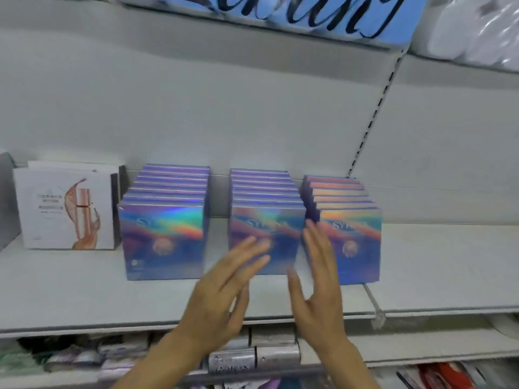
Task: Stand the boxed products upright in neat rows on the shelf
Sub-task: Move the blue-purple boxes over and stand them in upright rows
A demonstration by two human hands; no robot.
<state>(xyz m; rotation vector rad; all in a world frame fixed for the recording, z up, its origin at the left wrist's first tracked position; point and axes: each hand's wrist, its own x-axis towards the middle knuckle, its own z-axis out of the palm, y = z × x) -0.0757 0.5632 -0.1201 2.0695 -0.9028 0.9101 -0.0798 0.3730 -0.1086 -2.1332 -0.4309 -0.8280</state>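
Three rows of shiny blue holographic boxes stand upright on the pale shelf: a left row, a middle row and a right row. My left hand has straight fingers lying across the lower front of the middle row's first box. My right hand is held edge-on with straight fingers at the gap between the middle and right rows, against the left side of the right row. Neither hand grips anything.
A white box with an orange figure stands at the far left of the shelf. A wire divider runs along the right row's right side. Packets fill the shelf below. A blue sign hangs above.
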